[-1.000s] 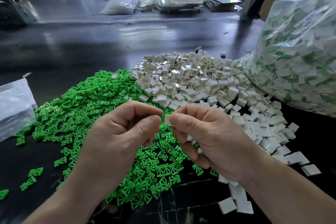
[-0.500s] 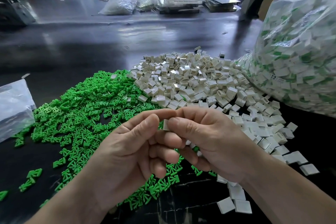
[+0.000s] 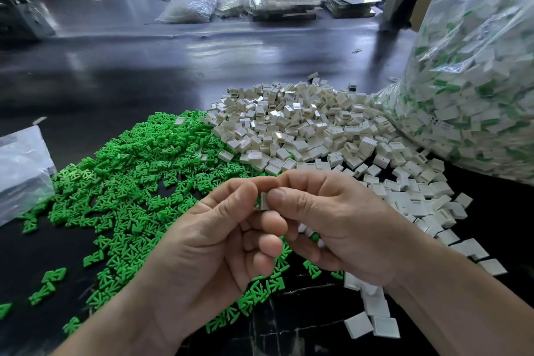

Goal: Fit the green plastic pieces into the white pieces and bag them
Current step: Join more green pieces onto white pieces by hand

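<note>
Dark glossy desk (image 3: pixel 144 72), workshop clutter behind. Centre frame, above the desk: one small white piece (image 3: pixel 264 202) held between both hands.

- Grip of right hand (image 3: pixel 341 225): thumb and forefinger pinching the piece's right side.
- Grip of left hand (image 3: pixel 208 246): thumb and forefinger closed on its left edge, other fingers curled under. Can't tell whether a green part sits inside that pinch.

Beneath and left of the hands: spread heap of loose green pieces (image 3: pixel 138 182). Just above the hands, touching that heap: mound of white pieces (image 3: pixel 303 130), trailing down toward lower right.

Right edge: large clear bag (image 3: pixel 476 81) packed with white-and-green parts, against the white mound. Left edge: smaller clear bag (image 3: pixel 20 165). Top centre, far across the desk: distant clear bag (image 3: pixel 190 7).
</note>
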Tool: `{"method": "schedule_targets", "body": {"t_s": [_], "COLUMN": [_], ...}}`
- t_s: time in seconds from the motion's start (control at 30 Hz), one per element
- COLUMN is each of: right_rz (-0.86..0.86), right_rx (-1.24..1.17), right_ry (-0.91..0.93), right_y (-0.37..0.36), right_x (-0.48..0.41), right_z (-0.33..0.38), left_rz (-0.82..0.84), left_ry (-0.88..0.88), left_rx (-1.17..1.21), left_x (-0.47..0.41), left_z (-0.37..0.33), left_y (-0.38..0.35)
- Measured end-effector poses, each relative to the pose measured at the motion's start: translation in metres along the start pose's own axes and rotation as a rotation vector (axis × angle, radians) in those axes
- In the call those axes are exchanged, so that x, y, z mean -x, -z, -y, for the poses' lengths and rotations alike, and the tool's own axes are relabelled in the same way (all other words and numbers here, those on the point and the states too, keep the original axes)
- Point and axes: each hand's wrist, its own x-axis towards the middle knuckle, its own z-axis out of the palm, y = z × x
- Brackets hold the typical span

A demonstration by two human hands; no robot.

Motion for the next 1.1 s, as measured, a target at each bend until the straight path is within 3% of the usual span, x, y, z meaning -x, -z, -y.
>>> {"method": "schedule_targets", "body": {"t_s": [0.3,1.1], "right_rz": [-0.05,-0.029], "right_rx": [-0.002,-0.029], "right_ry": [0.016,0.073], "right_y": [-0.007,-0.012], "right_x": [-0.003,-0.001], "right_z": [-0.002,-0.005], "left_rz": [-0.06,0.007], "left_ry": [-0.175,-0.167], "left_rx": [-0.023,-0.081], "left_x": [-0.002,0.0], "left_z": [0.012,0.005], "left_y": [-0.008,-0.004]}}
